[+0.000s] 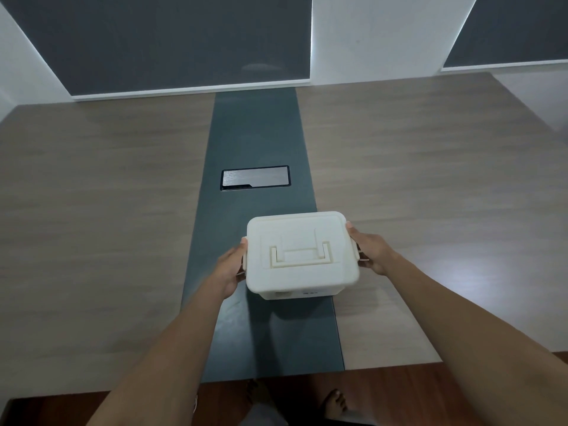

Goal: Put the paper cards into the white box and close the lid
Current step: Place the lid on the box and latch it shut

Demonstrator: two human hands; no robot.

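Holding the white box (302, 255) from both sides: left hand (229, 270) pressed flat against its left wall at the side latch, grip closed on the box; right hand (370, 250) mirrored on the right wall, fingers curled over the right latch, grip likewise clamped on the box. Lid (299, 241) sits down on the box with its carry handle (301, 253) folded flat. No paper cards visible anywhere, so presumably they are inside; cannot confirm. Judged step: closing, at or near the end of the task. Whether the side latches are snapped home cannot be read, since the hands cover them. Next move likely calls for even inward pressure on both latches together, without tilting the box, then letting go. Box stands on the dark strip (255, 142) running down the middle of the wood-grain tabletop (101, 210), near its front edge; a brushed-metal cable hatch (255, 178) lies further back in the strip. Room: white walls with dark grey panels (159, 41) behind; reddish floor and bare feet (335, 402) below.
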